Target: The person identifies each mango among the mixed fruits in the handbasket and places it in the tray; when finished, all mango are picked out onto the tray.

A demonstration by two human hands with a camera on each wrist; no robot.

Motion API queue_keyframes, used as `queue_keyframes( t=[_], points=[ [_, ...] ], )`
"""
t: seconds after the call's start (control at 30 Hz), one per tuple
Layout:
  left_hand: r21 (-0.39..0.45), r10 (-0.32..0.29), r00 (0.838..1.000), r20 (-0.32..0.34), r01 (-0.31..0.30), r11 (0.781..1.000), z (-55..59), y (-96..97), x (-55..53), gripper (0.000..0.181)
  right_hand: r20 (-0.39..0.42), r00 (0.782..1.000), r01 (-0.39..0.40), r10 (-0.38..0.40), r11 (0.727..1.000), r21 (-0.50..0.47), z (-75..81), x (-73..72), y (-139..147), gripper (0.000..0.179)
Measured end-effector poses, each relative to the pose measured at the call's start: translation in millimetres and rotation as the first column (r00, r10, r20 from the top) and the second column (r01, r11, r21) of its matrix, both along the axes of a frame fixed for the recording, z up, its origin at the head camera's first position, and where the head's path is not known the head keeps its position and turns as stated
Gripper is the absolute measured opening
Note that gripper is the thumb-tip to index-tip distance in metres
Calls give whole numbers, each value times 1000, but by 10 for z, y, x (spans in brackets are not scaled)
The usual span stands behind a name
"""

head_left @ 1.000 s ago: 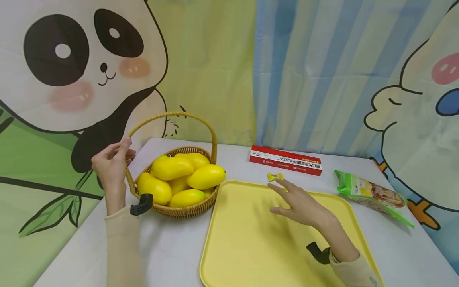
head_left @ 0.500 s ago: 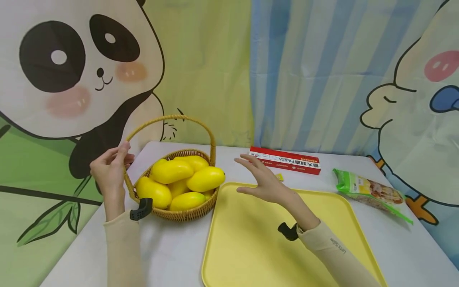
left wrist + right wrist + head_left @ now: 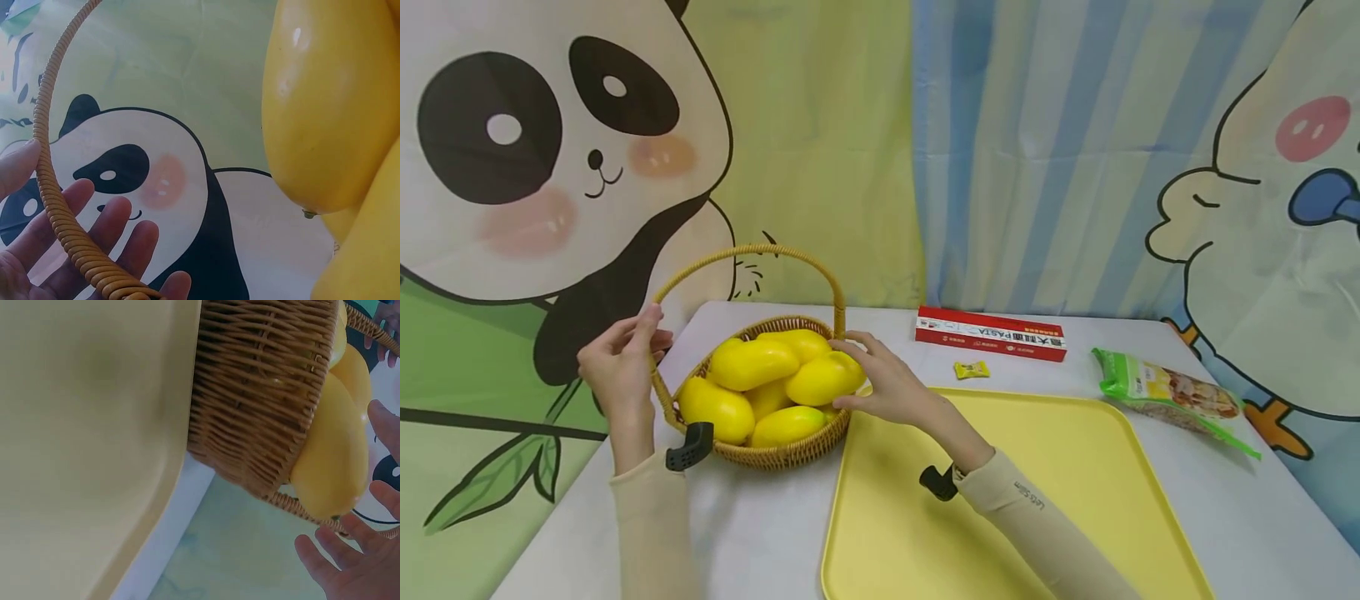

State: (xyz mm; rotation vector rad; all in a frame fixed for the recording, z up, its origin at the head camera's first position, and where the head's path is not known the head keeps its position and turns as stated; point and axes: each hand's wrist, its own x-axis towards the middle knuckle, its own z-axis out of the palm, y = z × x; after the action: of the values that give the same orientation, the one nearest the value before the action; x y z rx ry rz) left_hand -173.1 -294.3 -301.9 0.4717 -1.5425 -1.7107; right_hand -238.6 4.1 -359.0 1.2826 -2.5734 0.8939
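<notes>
Yellow tray (image 3: 1075,458) lies just beside the wicker basket (image 3: 782,456), whose handle (image 3: 763,249) the left hand (image 3: 623,358) loosely grips, while the right hand (image 3: 891,385), fingers apart, is at that basket's rightmost mango (image 3: 820,379), and a small packet (image 3: 972,369) (only the head view shows it) sits beyond.

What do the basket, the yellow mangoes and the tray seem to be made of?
Wicker basket: likely rattan or plastic imitation, low sheen; woven strands show.
Mangoes: smooth, glossy; highlights fit real skin or plastic, so uncertain.
Tray: probably moulded plastic, matte-looking; evenly coloured, with rounded corners.
</notes>
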Motion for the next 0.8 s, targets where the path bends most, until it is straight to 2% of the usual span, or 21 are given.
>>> queue_keyframes(
  t=[0.13, 0.3, 0.43, 0.8],
  points=[
    [4, -8, 1000, 13, 8, 1000, -38, 18, 13, 25, 16, 1000, 16, -17, 1000, 27, -61, 32, -54, 73],
    [11, 9, 1000, -16, -8, 1000, -28, -6, 32, 29, 36, 999, 1, -4, 998, 60, -80, 57, -124, 70],
    [13, 1, 999, -37, -1, 1000, -5, -11, 12, 32, 17, 1000, 0, -2, 997, 82, -67, 53, -158, 70],
    [47, -17, 999, -30, 19, 999, -15, -26, -31, 30, -61, 998, 9, -1, 992, 124, -98, 5, -180, 68]
  ],
)
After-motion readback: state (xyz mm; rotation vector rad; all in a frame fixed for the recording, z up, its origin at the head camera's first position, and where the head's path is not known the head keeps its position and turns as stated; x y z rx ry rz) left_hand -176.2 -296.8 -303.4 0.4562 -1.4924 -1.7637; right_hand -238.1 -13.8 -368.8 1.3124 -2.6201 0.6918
